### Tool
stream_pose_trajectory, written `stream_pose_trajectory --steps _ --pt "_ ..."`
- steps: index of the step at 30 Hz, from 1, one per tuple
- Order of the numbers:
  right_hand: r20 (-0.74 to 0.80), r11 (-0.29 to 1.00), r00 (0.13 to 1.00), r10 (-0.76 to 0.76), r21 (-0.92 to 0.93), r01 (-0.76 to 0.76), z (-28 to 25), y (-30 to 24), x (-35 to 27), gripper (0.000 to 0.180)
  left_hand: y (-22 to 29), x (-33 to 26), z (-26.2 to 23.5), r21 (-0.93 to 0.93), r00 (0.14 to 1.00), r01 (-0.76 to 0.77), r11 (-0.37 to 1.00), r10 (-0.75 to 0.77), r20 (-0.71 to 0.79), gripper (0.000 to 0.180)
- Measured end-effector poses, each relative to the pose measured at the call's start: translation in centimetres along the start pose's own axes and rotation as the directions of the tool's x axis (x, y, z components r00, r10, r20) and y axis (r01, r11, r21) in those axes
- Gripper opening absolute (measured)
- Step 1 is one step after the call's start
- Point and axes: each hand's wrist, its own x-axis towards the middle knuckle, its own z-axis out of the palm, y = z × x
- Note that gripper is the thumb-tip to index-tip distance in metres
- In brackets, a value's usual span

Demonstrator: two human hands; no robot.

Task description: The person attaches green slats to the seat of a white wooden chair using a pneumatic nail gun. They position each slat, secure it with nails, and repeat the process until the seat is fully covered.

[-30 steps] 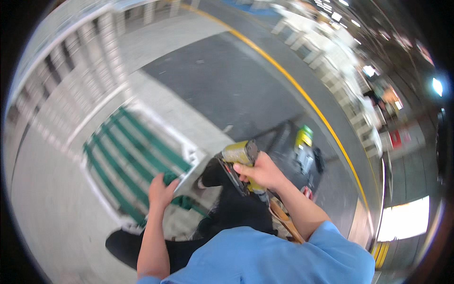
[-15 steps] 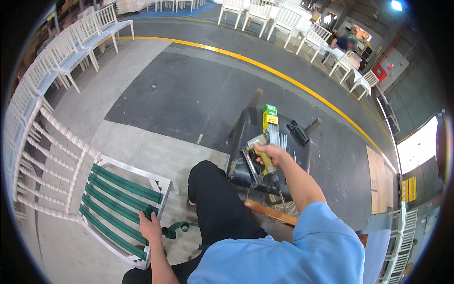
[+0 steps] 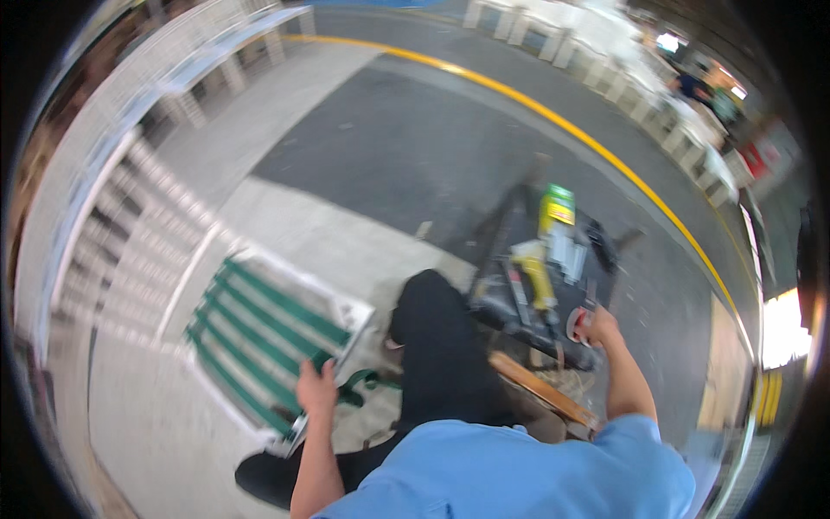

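Observation:
Green webbing straps (image 3: 268, 301) run side by side across the seat of a white chair frame (image 3: 355, 313) at my left. My left hand (image 3: 317, 389) is closed on a loose green webbing strap (image 3: 354, 387) at the seat's near right edge; its tail hangs toward my leg. Over the near right corner of a black stool top (image 3: 496, 303), my right hand (image 3: 598, 328) has its fingers closed round what look like red-handled scissors (image 3: 577, 323), blurred by motion. Just left of that hand, a yellow and grey pneumatic stapler (image 3: 538, 275) lies on the stool.
Beside the stapler are a green and yellow box (image 3: 558, 206) and silver staple strips (image 3: 564, 255). A dark tool (image 3: 602, 244) lies at the stool's right edge. A wooden bar (image 3: 540, 387) is near my right thigh. White chairs (image 3: 553, 26) line the back.
My right hand has let go of the stapler, which now lies on the stool, and moved nearer and right to the scissors. The view has shifted; my left hand stays at the strap.

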Motion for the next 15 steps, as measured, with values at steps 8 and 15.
stream_pose_trajectory --steps 8,15 --pt "0.105 0.708 0.984 0.146 0.684 -0.178 -1.2 1.1 -1.3 0.065 -0.1 -1.9 -1.1 -0.266 1.000 -0.017 0.964 0.012 -0.021 0.045" --pt "-0.050 0.449 0.814 -0.578 0.814 0.369 -5.0 -15.1 -6.1 0.088 -1.6 2.0 -5.3 -0.758 0.792 0.605 0.242 -0.089 0.604 0.031"
